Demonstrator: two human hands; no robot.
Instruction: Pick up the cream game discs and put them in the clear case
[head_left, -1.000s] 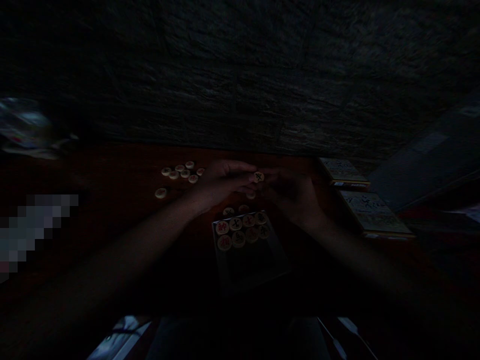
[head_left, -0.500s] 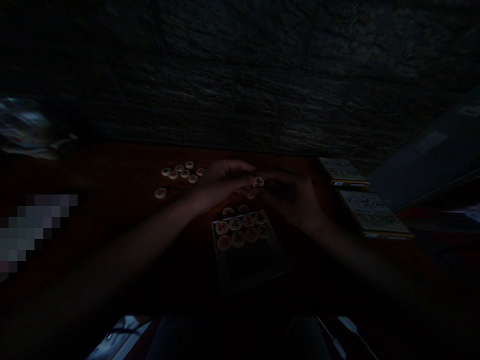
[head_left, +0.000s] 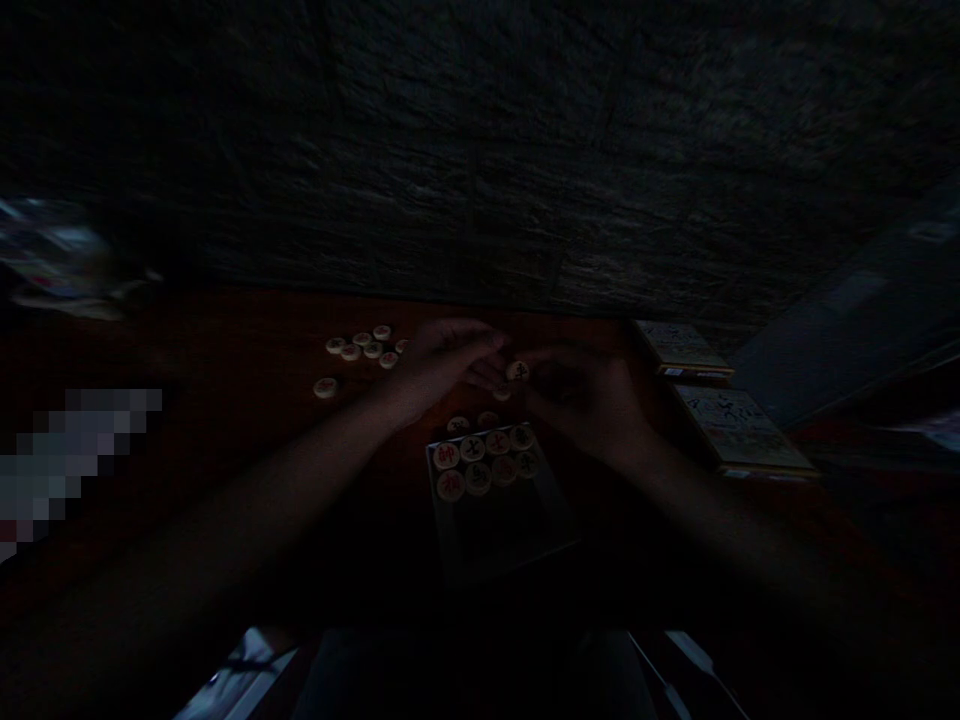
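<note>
The scene is very dark. Between the fingertips of my right hand (head_left: 592,395) is a round xiangqi piece (head_left: 517,371) with a black character. Just below it shows another pale piece (head_left: 502,391); I cannot tell whether it is held or lies on the table. My left hand (head_left: 454,360) hovers beside them, fingers apart and thumb stretched out, seemingly with nothing in its grasp. Nearer to me lies an open box (head_left: 559,520), its two far rows holding several pieces marked in red or black. Two loose pieces, one of them a pale disc (head_left: 457,425), lie just past its far edge.
A cluster of loose pieces (head_left: 373,349) is on the reddish table left of my left hand, with a single piece (head_left: 325,387) nearer. Two flat printed boxes, a farther box (head_left: 682,345) and a nearer box (head_left: 739,425), lie at right. A stone wall (head_left: 465,200) rises behind.
My left fingers have drawn a little away from the black-marked piece, which now sits at my right fingertips. The view has shifted slightly and looks darker.
</note>
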